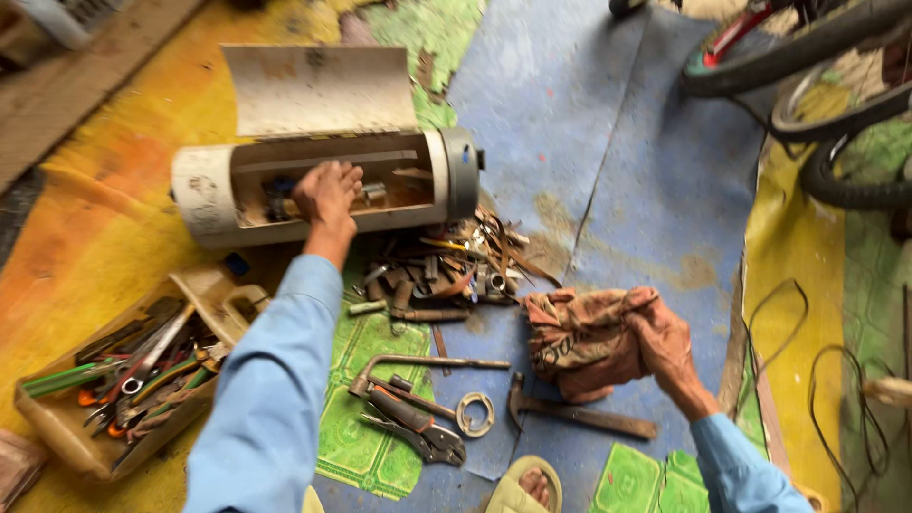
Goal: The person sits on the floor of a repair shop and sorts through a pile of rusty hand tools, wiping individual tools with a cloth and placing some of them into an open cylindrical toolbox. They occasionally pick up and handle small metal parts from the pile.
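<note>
Head view. The person sits over a floor [589,142] covered with patched mats. The left hand [328,190] reaches into a cut-open white drum [204,190] lying on its side, its flap raised behind. The fingers are spread and bent down over small parts in the drum's hollow. Whether they grip anything I cannot tell; the hand hides what lies under it.

The right hand [665,347] is clamped on a brown rag [579,342], bunched and held just above the floor, seemingly kept ready there while the other hand searches.

Between the hands lies a heap of spanners [446,271], just in front of the drum. Nearer the person lie a hammer [570,410], a metal ring [475,414], pliers [413,427] and a bent bar [418,363], all laid flat within reach. At the left a tan tray [57,427] holds screwdrivers and more pliers, packed together. Bicycle tyres [836,180] stand at the upper right. A sandalled foot [522,486] shows at the lower edge.
</note>
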### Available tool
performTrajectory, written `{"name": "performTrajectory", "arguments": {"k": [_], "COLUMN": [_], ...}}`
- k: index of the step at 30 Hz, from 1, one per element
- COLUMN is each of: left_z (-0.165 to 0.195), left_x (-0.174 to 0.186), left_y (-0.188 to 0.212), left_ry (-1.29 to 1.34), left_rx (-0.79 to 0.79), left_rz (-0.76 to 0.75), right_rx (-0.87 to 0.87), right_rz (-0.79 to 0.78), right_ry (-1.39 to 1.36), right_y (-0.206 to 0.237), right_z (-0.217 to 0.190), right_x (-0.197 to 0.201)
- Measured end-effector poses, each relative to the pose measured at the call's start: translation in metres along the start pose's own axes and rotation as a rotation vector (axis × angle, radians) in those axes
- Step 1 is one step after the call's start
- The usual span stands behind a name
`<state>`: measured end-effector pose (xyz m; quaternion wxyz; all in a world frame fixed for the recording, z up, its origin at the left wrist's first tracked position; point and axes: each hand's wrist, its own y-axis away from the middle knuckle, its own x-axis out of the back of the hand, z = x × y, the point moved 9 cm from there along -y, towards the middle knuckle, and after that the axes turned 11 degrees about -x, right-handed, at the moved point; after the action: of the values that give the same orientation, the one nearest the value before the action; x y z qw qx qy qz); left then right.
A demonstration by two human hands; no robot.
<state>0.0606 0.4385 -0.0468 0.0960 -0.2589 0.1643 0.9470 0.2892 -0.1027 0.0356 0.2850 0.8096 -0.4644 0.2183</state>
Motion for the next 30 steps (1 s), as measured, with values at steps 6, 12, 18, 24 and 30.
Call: {"name": "performTrajectory", "arguments": {"k": [6,12,18,24,30], "left_z": [0.022,-0.037,-0.102,-0.143,-0.131], "left_x": [-0.021,-0.049,-0.064,-0.093,-0.09], "left_y": [0.047,0.174,0.226,0.223,0.234], "left_ry": [-0.58,-1.023,-1.259,-1.399,-1.19], "left_rx": [-0.401,-0.781,-0.794,-0.685,-0.817], "left_rz": [-0.215,-0.708,-0.989,-1.062,-0.991], "right_rx": [-0.015,-0.157,-0.12,-0.111,-0.115], "right_rz": [0.103,0.159,0.014,-0.055,-0.144], "right_ry": [-0.251,-0.202,-0.051,-0.078,-0.034], "right_y": [-0.019,-0.033,-0.025,-0.019,0.0], "right_z": [0.01,0.033,0.034,0.017,0.014], "right_x": [0.053,0.043,0.004,-0.018,-0.034]}}
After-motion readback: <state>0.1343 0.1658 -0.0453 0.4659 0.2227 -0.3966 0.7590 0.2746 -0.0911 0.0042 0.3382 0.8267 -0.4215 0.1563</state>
